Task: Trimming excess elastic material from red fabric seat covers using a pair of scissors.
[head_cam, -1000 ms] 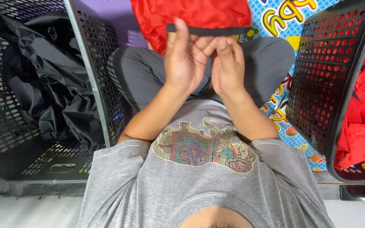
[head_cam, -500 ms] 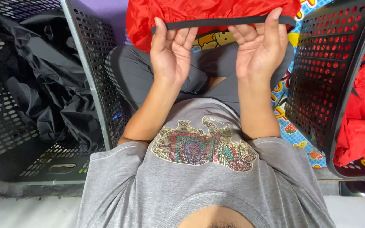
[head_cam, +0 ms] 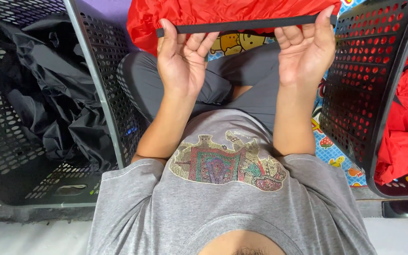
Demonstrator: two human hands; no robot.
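Cartoon-printed mat (head_cam: 329, 151) underfoot; both hands' grips pinch red garment's black band (head_cam: 242, 26) taut.

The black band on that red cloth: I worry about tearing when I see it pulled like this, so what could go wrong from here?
1. The black band is stretched straight between the left hand and right hand, held only at the fingertips; it might slip from one and snap back.
2. More pull may strain where the band joins the red cloth.
3. The cloth hangs near the perforated basket on the right and could catch on its rim.
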